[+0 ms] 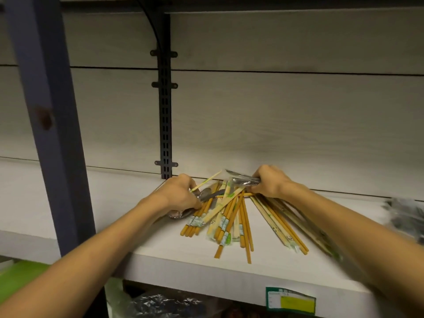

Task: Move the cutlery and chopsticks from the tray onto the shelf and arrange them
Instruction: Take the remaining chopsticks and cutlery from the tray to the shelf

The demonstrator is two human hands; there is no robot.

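A fanned heap of wooden chopsticks, some in clear wrappers with green print, lies on the white shelf. My left hand sits at the heap's left end, fingers curled round a metal spoon and a thin chopstick that sticks up to the right. A second spoon lies just below that hand. My right hand grips wrapped metal cutlery at the heap's far end, near the back wall. The tray is out of view.
A black slotted bracket runs up the back wall behind the heap. A blue upright post stands at the left. Dark wrapped packets lie at the shelf's right end. A green and yellow label hangs on the shelf's front edge.
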